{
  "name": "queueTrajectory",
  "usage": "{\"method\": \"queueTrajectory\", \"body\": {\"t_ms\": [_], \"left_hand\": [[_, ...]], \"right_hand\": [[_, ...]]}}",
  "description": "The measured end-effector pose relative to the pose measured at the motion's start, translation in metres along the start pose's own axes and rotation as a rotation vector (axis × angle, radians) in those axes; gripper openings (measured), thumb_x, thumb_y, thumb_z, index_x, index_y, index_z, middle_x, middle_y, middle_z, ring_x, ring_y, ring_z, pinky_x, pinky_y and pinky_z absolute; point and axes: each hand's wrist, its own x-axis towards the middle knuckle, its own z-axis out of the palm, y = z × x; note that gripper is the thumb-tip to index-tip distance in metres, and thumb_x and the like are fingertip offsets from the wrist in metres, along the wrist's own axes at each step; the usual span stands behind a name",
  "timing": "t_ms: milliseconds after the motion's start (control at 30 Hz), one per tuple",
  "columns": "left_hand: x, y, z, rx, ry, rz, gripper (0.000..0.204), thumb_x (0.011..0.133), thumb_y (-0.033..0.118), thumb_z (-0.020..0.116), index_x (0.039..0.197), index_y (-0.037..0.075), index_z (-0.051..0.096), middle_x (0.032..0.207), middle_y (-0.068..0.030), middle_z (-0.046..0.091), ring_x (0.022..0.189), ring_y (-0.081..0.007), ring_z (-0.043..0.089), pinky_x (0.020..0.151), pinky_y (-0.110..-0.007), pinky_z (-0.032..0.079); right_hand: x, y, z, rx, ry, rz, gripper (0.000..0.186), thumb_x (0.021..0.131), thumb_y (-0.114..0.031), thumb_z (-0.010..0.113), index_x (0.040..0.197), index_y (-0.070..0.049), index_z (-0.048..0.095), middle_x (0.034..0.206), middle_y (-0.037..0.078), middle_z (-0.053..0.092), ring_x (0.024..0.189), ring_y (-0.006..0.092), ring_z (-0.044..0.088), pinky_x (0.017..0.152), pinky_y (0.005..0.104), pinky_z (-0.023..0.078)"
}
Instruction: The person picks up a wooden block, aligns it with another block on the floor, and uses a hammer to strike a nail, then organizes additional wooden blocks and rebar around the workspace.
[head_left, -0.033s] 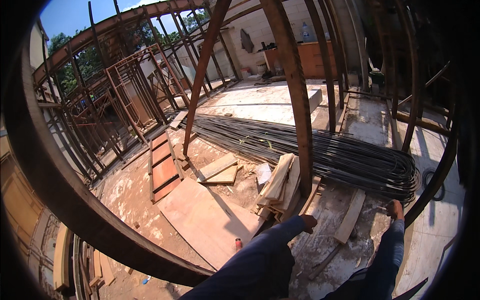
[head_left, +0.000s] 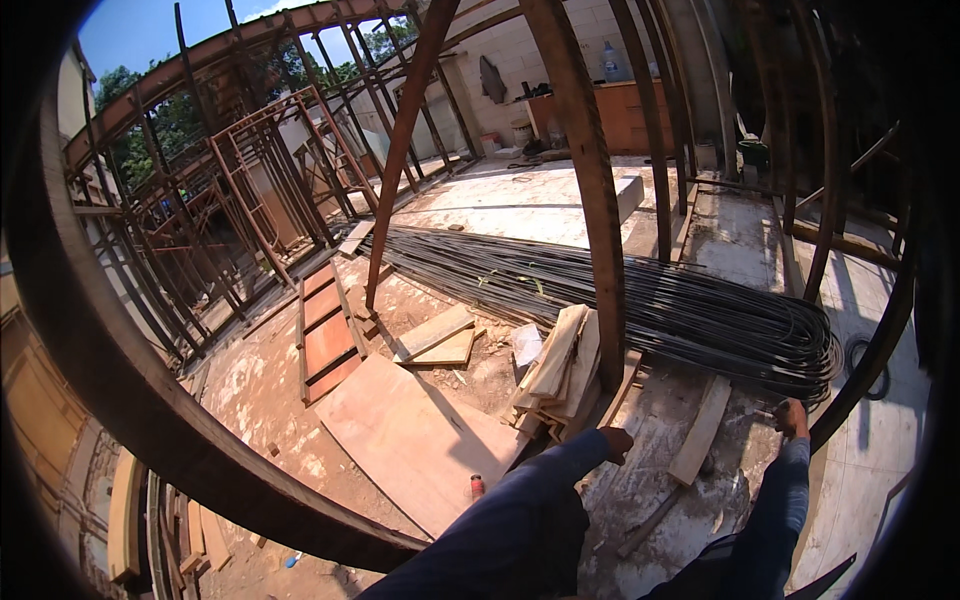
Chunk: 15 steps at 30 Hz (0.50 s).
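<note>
My left hand (head_left: 617,444) reaches forward with its fingers curled, just right of a stack of short wooden boards (head_left: 556,362). Whatever it may hold is hidden. Farther right, my right hand (head_left: 792,418) is also closed, its fingertips pressed together near the bent end of a long bundle of dark steel rebar (head_left: 690,310). I cannot make out anything between them. On the dusty floor between the hands lies a loose wooden plank (head_left: 702,430). Left of my left arm a plywood sheet (head_left: 400,425) lies flat, with a small red cylinder-shaped item (head_left: 477,487) by its near edge.
An upright wooden post (head_left: 590,190) and a slanted one (head_left: 408,130) stand ahead. A dark beam (head_left: 190,450) curves across the left foreground. Beyond it are a panelled wooden frame (head_left: 322,330) and offcuts (head_left: 435,340). An orange-brown counter (head_left: 630,120) stands at the back wall.
</note>
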Motion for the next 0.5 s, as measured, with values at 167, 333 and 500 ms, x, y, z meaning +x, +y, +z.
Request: {"method": "queueTrajectory", "body": {"t_ms": [167, 333, 500], "left_hand": [[-0.009, 0.010, -0.008, -0.024, -0.065, -0.074, 0.044, 0.074, 0.038, 0.068, 0.105, 0.007, 0.061, 0.104, -0.0154, 0.062, 0.102, -0.0334, 0.058, 0.084, -0.045, 0.048], [0.003, 0.026, -0.029, -0.037, -0.127, -0.063, 0.045, 0.075, 0.037, 0.068, 0.108, 0.007, 0.061, 0.109, -0.0161, 0.061, 0.104, -0.0334, 0.058, 0.085, -0.045, 0.047], [-0.003, 0.019, -0.018, -0.028, -0.127, -0.075, 0.045, 0.076, 0.036, 0.068, 0.109, 0.007, 0.061, 0.107, -0.0166, 0.061, 0.103, -0.0338, 0.058, 0.085, -0.045, 0.047]], "right_hand": [[-0.022, -0.020, -0.002, 0.045, -0.077, 0.098, 0.014, 0.079, -0.012, 0.064, 0.086, -0.004, 0.055, 0.062, 0.008, 0.054, 0.044, 0.0194, 0.053, 0.036, 0.0329, 0.035], [-0.022, -0.020, -0.011, 0.075, -0.067, 0.114, 0.014, 0.080, -0.016, 0.066, 0.081, -0.005, 0.057, 0.059, 0.007, 0.054, 0.046, 0.0180, 0.055, 0.037, 0.0317, 0.036], [-0.030, -0.039, -0.006, 0.021, -0.075, 0.071, 0.013, 0.081, -0.015, 0.066, 0.085, -0.003, 0.060, 0.062, 0.008, 0.057, 0.047, 0.0170, 0.056, 0.040, 0.0305, 0.039]]}}
